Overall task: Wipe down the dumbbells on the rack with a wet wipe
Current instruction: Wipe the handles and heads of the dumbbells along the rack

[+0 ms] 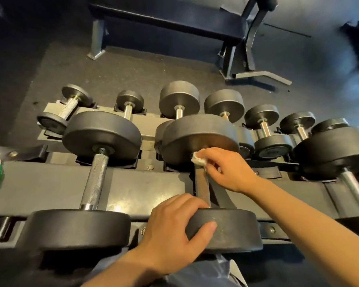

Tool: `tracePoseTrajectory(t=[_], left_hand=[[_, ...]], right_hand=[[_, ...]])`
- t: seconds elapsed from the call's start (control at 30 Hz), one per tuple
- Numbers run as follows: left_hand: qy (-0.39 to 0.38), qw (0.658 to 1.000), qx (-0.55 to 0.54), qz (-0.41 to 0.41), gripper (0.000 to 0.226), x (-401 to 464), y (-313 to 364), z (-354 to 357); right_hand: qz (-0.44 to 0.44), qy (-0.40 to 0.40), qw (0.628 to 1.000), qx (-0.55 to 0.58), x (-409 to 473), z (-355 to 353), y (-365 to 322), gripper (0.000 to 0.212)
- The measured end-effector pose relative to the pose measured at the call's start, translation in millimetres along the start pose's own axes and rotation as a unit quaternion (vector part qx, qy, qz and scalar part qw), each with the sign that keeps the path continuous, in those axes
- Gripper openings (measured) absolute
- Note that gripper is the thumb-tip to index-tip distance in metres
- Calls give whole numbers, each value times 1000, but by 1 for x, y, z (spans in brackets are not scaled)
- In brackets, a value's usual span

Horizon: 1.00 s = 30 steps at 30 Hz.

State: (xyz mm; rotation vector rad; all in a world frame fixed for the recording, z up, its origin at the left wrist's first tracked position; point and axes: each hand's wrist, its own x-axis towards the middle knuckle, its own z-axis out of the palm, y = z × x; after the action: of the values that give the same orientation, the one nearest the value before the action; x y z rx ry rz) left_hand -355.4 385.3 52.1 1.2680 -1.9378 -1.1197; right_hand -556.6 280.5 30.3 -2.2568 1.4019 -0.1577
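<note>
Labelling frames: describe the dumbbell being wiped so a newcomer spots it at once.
Find the near tier of the rack, closest to the camera. The dumbbell being wiped is the middle one of three big ones there. Only it has hands on it: the left hand grips its near head, and the right hand presses a white wipe to its handle.
</note>
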Motion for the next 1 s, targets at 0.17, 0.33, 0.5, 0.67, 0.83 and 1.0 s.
tracePoseTrajectory(t=[0.17, 0.33, 0.5, 0.67, 0.83, 1.0], left_hand=[[-10, 1000, -11, -15, 20, 1, 1, 0], [-8, 998, -13, -54, 25, 2, 4, 0], [2, 999, -8, -53, 18, 0, 10, 0], [78, 989, 3, -124, 18, -6, 29, 10], [122, 981, 18, -150, 20, -2, 35, 19], [133, 978, 10, -158, 21, 0, 36, 18]], right_hand=[[43, -17, 980, 196, 9, 2, -3, 13], [9, -215, 941, 260, -8, -3, -9, 23], [-9, -175, 953, 247, -18, 4, -2, 9], [1, 48, 988, 145, -17, 24, 17, 32], [2, 139, 978, 155, -10, 35, 26, 27], [-40, 20, 992, 119, 8, 15, 18, 18]])
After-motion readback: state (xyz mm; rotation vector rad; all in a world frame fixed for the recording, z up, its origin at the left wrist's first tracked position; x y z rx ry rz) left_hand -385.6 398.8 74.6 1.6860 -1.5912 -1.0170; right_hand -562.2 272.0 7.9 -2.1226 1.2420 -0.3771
